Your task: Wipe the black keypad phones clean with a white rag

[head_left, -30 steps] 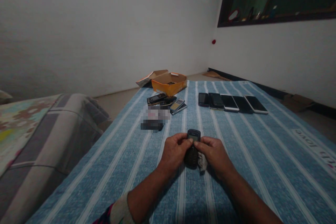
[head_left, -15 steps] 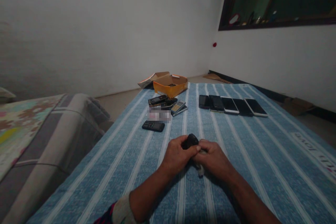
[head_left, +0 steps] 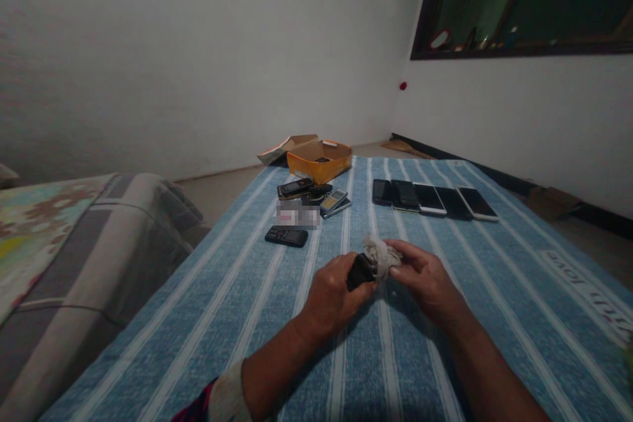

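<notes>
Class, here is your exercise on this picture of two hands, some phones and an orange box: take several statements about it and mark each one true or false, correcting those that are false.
1. The left hand holds a dark phone. True.
2. The right hand is empty. False: its fingers hold a crumpled pale cloth at the dark phone.
3. The orange box is closed. False: the orange box is open at the top.
4. The black keypad phone lies nearer the person than the orange box does. True.
5. The white-edged phone at the right end of the row lies screen down. False: its dark screen faces up.
</notes>
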Tool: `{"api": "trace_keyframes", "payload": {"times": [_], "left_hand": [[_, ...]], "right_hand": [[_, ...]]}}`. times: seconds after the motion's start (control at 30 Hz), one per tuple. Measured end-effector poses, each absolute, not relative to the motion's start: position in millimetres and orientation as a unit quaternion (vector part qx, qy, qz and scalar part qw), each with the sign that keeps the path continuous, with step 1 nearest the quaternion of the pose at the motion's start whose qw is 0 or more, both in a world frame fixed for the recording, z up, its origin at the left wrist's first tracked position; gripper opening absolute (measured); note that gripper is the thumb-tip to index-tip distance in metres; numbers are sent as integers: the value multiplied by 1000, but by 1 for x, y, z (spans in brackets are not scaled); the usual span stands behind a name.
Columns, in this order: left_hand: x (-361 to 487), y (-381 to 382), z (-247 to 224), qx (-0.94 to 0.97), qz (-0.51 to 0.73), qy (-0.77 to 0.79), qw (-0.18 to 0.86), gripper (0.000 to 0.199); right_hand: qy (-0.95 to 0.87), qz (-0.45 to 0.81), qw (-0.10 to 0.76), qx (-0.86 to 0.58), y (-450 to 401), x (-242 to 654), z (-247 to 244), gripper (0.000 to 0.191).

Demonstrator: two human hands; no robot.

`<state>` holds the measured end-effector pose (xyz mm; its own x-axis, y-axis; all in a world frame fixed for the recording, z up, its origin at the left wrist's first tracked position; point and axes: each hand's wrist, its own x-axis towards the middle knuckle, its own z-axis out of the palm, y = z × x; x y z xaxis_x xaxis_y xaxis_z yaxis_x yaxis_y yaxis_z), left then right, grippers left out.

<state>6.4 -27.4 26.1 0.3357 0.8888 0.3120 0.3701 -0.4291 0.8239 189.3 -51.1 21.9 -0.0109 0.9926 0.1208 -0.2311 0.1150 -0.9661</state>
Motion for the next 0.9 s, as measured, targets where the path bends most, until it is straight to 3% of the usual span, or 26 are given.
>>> {"api": "trace_keyframes", "payload": {"times": [0.37,0.5,0.77,0.9], "left_hand": [[7,-30,20,783,375,389,308,22],[9,-32,20,801,367,363,303,34],[11,-34,21,836,335,331,281,34],[10,-35,21,844,325,327,273,33]], "right_hand": [[-507,416,560,-507,-52,159,23,16],[-505,390,563,-526,-51,160,24,16],[-499,338,583,-545,-50,154,23,17],[-511,375,566,-527,-48,159,22,18]]}}
